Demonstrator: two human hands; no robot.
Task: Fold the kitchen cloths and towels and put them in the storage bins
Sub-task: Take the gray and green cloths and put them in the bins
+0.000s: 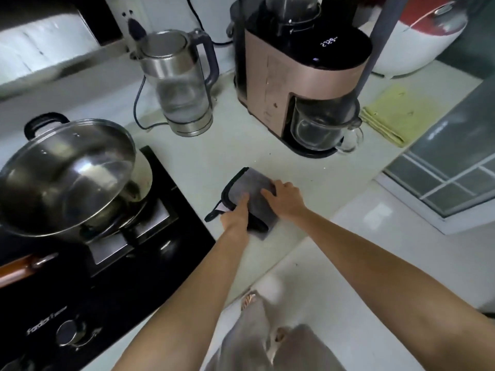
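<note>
A black gas hob (pixel 112 277) carries a steel pot (pixel 67 178); behind stand a rose-gold blender machine (pixel 297 84) and glass kettle (pixel 179 84), beside a folded yellow cloth (pixel 388 113). On the white counter (pixel 203 156) lies the grey towel (pixel 257 199), folded. Both hands press it, fingers fairly straight: left hand (pixel 237 214), right hand (pixel 285 199).

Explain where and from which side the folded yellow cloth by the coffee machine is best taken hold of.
Pinch the yellow cloth at its stacked folded edge, the near-left side facing the coffee machine. The layers line up there, so the fingers would likely catch the whole stack, coming from the open counter in front.
</note>
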